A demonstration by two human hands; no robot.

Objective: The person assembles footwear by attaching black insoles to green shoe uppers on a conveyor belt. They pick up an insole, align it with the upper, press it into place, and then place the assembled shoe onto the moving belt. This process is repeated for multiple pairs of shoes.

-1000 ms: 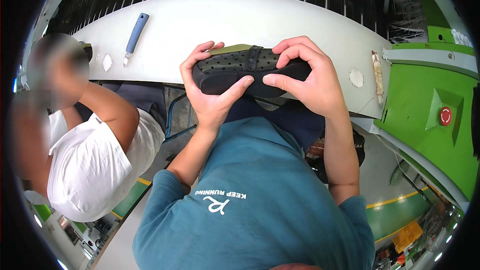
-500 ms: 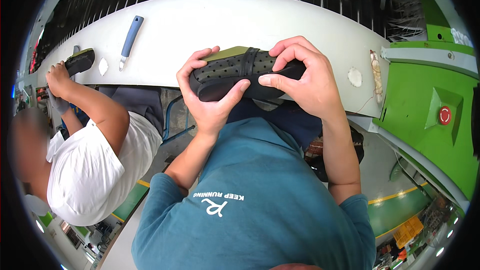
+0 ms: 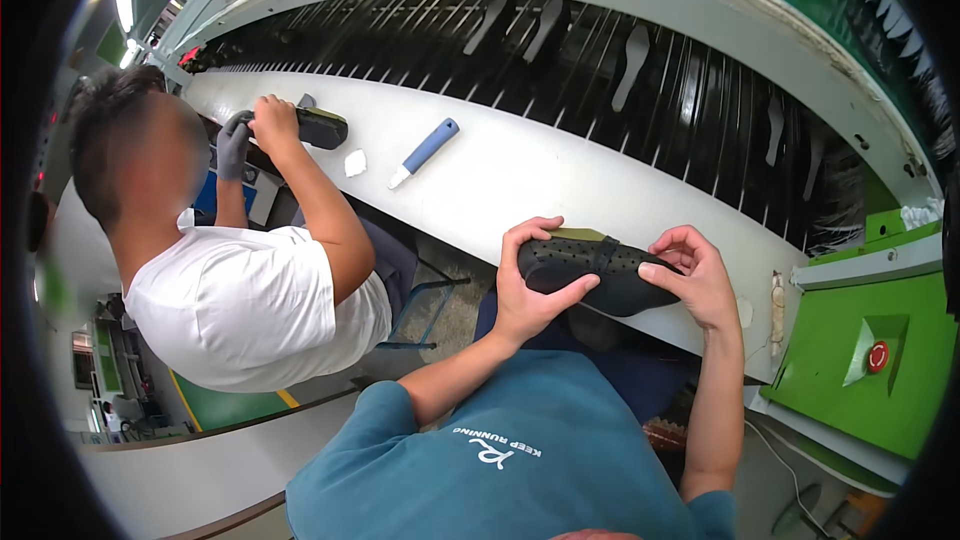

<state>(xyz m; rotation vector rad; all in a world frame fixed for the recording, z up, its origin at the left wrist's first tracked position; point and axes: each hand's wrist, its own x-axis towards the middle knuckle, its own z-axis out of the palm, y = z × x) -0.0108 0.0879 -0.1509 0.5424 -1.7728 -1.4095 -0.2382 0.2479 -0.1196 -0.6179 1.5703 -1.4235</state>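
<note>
A black shoe (image 3: 560,264) with a perforated upper, a strap across it and a smooth black sole is held on its side over the near edge of the table. An olive-green part, like a shoe last, shows along its far side (image 3: 580,235). My left hand (image 3: 527,290) wraps around the shoe's left end, thumb lying on the sole edge. At the other end my right hand (image 3: 700,277) grips it, thumb against the black sole and fingers curled behind the upper.
A white table (image 3: 480,175) bears a blue-handled knife (image 3: 425,152) and a white scrap (image 3: 355,162). Beyond runs a slatted conveyor (image 3: 600,90) with several grey insole-shaped pieces. To the left, a co-worker (image 3: 250,300) handles another dark shoe (image 3: 321,127). At right stands a green machine housing with a red button (image 3: 877,357).
The view has swung left and up, showing more of the co-worker and the conveyor. Both my hands stay on the shoe; my right thumb and fingers have shifted toward its right end.
</note>
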